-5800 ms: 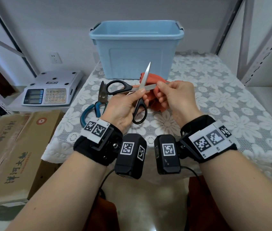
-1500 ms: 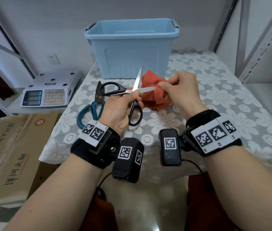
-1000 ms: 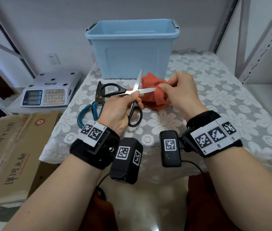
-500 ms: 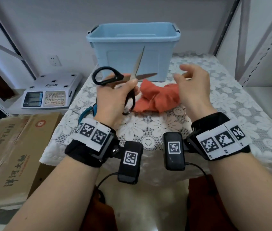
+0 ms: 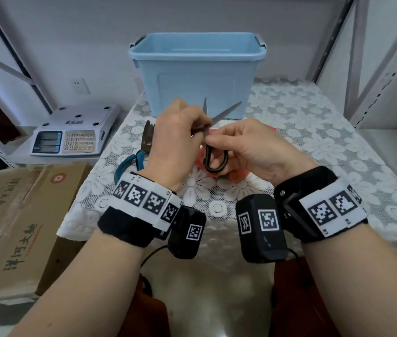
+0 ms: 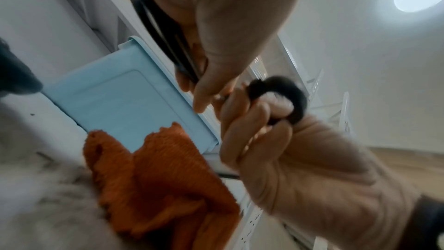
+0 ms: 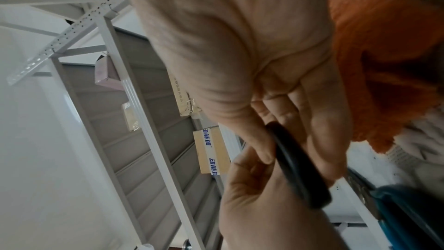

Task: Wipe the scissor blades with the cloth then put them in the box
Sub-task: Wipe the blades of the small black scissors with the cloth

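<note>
Scissors (image 5: 213, 132): we held them above the desk (image 5: 314, 132), blades apart, our left hand (image 5: 178, 135) and right hand (image 5: 248, 144) clamped on the handles.
Cloth (image 5: 237, 175): we had dropped it; wiping looked finished.
Box (image 5: 197, 71): beyond, awaiting scissors.

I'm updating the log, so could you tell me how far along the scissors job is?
Wiping looks over: the orange cloth lies on the table. Both the left hand and right hand hold the black-handled scissors, blades open. Still left: putting them in the blue box.
</note>
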